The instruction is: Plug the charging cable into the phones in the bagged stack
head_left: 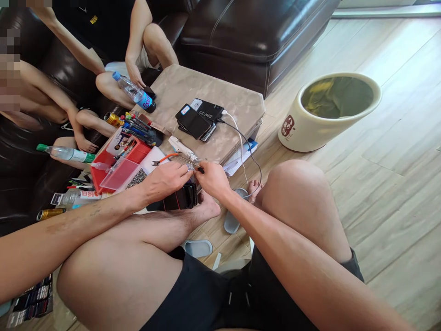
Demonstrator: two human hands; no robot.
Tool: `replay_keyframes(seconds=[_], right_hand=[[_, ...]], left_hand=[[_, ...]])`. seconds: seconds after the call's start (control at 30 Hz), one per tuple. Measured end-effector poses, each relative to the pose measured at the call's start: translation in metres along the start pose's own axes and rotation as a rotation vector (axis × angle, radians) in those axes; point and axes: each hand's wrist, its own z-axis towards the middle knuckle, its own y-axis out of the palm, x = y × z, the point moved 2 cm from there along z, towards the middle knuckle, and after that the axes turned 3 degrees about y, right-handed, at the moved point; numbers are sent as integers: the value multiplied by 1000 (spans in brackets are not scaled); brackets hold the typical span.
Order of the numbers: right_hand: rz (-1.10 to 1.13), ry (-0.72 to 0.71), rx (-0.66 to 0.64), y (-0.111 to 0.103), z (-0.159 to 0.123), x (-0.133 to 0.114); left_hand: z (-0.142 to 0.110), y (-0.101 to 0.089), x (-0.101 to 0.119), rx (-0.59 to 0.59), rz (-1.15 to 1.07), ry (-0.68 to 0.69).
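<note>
My left hand (168, 180) and my right hand (212, 178) meet over the near edge of the table, fingers pinched together. Between the fingertips is something small; part of it looks black at the right fingertips, and its kind is hidden. Just beyond them lies a white pen-shaped electric screwdriver (183, 148). An orange-handled tool (168, 156) with a forked dark tip rests by my left hand. To the left sits a pile of small metal screws (137, 177) beside a clear plastic lid (119, 174). Black box-like items (175, 197) stand below my hands.
A stone-topped table (241, 89) bears stacked phones (195, 120) with cables, a red bin (99, 172), a blue-capped bottle (136, 94) and a green-capped bottle (69, 153). A cream trash bin (303, 126) stands right. Two other people sit on the dark sofa (223, 32).
</note>
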Motion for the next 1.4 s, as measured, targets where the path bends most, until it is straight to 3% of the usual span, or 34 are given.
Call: replay_keyframes(seconds=[0.47,0.7,0.83,1.03,1.23,1.4], right_hand=[[-64,-78,-16,-1,0,-2],[-85,-79,-21,-5,-2,-4],[-70,-83,-53,-5,2,-5],[-21,-41,-108,2,16,6],[-36,-36,-85,11,22,15],[155,-11,-107,13,15,17]], left_hand=[[8,1,15,-59,101,-51],[8,1,17,0,27,-19],[8,-3,16,-99,27,-49],[5,-4,13,-77,2,-101],[4,-16,13,-184,-73,-151],[-1,-18,7,-228,-148,-155]])
